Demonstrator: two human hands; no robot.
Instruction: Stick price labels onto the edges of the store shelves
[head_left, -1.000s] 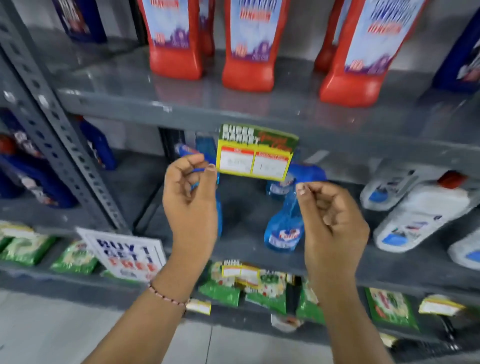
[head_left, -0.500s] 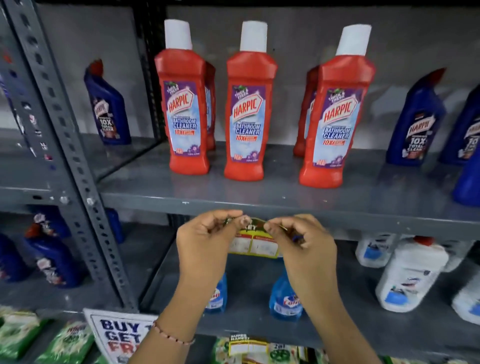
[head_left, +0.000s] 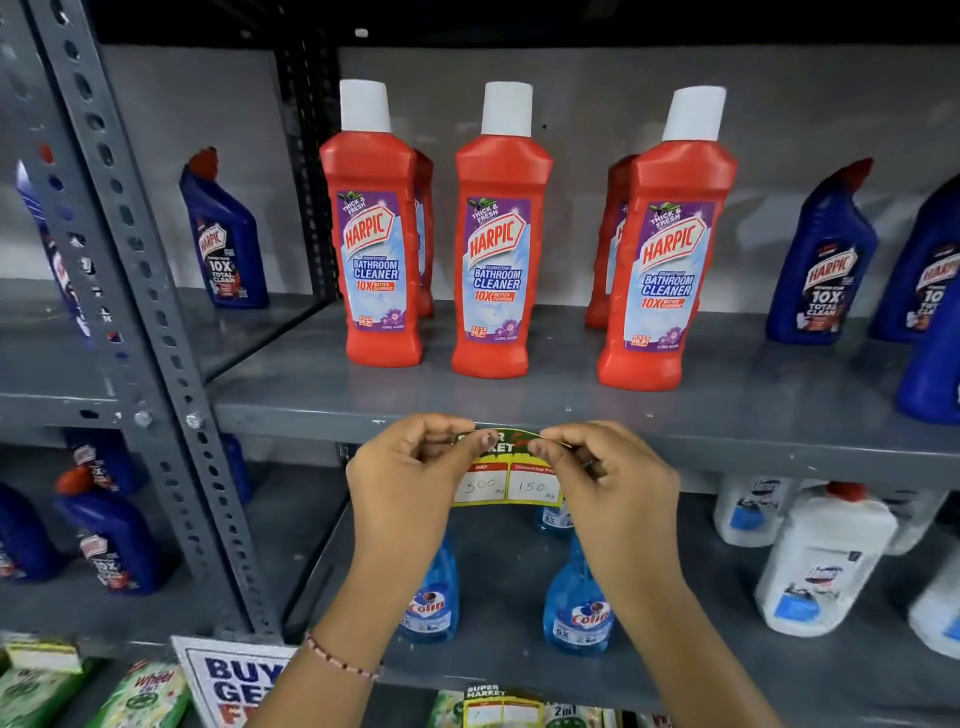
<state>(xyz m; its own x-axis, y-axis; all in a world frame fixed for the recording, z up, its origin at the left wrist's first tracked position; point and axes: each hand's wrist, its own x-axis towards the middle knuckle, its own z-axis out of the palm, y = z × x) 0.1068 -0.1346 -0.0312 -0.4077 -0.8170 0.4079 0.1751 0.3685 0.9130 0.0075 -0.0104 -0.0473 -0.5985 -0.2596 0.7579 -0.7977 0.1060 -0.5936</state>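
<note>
A yellow and green price label, handwritten 300 and 150, hangs at the front edge of the grey metal shelf below the red Harpic bottles. My left hand pinches the label's top left corner. My right hand pinches its top right corner. Both hold the label's green top strip against the shelf edge; its yellow lower part hangs below the edge.
Blue Harpic bottles stand at the right and another at the left. Colin spray bottles and white bottles fill the shelf below. A slotted upright post stands left. Another price label hangs lower, beside a "BUY" sign.
The view has tilted up to the Harpic shelf. Both hands lifted the label from below up to the shelf edge, and they now grip its top corners there.
</note>
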